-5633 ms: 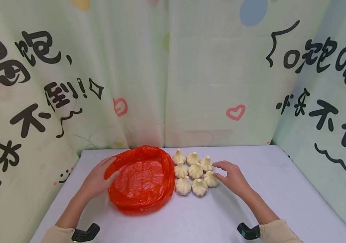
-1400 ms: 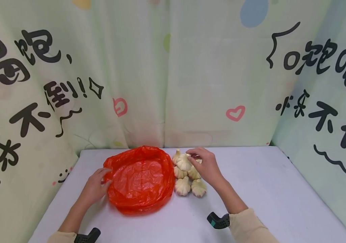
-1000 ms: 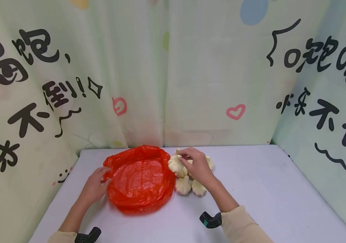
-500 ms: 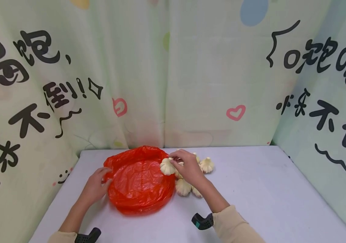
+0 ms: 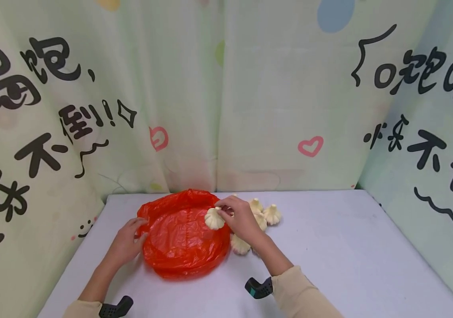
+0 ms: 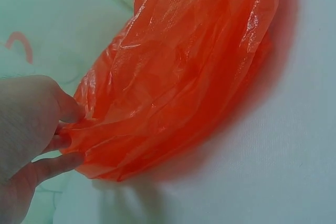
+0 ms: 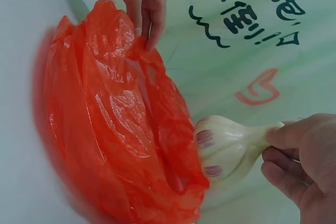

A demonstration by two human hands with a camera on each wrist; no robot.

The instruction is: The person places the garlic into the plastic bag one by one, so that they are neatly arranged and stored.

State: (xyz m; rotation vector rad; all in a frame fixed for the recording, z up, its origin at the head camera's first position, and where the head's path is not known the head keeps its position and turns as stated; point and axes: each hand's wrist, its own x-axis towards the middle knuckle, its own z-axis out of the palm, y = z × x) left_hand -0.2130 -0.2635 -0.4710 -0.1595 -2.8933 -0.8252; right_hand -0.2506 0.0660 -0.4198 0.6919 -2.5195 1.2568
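One round, cream garlic bulb (image 5: 213,219), neck-pinched by the right hand (image 5: 242,217)!
Likely light, firm; left hand (image 5: 124,243) pinches the floppy red plastic bag (image 5: 182,240).

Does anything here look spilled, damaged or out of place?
Nothing stands out. The left hand pinches the red plastic bag, the right hand holds a garlic bulb by its stem, and the other garlic bulbs sit grouped beside the bag, though some are partly hidden.

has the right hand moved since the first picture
Yes, leftward: in the head view the right hand was roughly below the whole pink heart; now it is farther left, holding a garlic bulb.
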